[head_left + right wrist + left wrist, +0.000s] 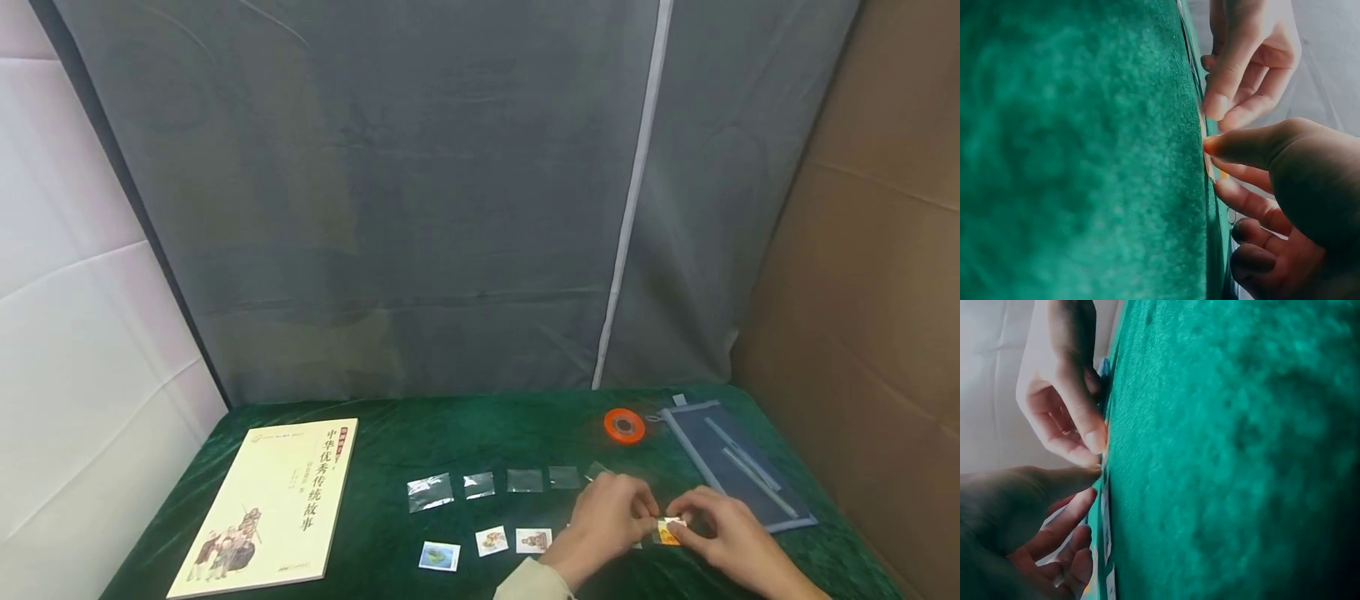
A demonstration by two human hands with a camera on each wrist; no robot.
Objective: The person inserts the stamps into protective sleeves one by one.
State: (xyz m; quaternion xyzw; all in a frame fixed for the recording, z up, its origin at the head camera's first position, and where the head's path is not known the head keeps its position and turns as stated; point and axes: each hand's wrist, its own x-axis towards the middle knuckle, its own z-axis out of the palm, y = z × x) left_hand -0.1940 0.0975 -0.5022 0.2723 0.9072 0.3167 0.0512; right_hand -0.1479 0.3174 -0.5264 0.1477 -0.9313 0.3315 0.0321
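To the right on the green cloth, both hands meet over a small yellow-orange stamp (pixel 672 532). My right hand (pixel 723 540) pinches the stamp between thumb and fingers; in the right wrist view its thumb (pixel 1235 145) presses the near face. From the other side, my left hand (pixel 609 518) pinches the edge of a small clear sleeve around the stamp, thumb and index tips close together. In the left wrist view the left thumb (pixel 1069 478) almost meets the right fingertips. How far the stamp sits inside the sleeve is hidden by the fingers.
Several clear sleeves (pixel 525 481) lie in a row, with stamps (pixel 491 541) in front, one partly behind the left hand. A cream book (pixel 277 492) lies left. An orange disc (pixel 624 426) and a blue zip pouch (pixel 697 433) lie back right, before a grey curtain (pixel 450 208).
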